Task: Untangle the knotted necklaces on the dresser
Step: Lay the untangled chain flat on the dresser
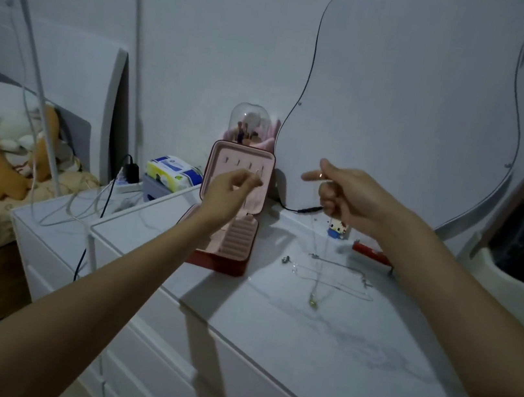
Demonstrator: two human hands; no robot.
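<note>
White marble-look dresser (318, 336), thin silver chains — both hands raised above them.

Nearest lies the dresser top, with loose necklaces (337, 277) spread on it and a pendant (313, 303) hanging low on a chain (317, 261) that runs up to the right hand (343, 193), whose fingers pinch it high, likely so the knot drops clear. The left hand (233, 190) pinches something fine at the open pink jewellery box (235, 208) — perhaps a chain's other end; I cannot tell. Behind stands a wavy mirror (414, 102).
</note>
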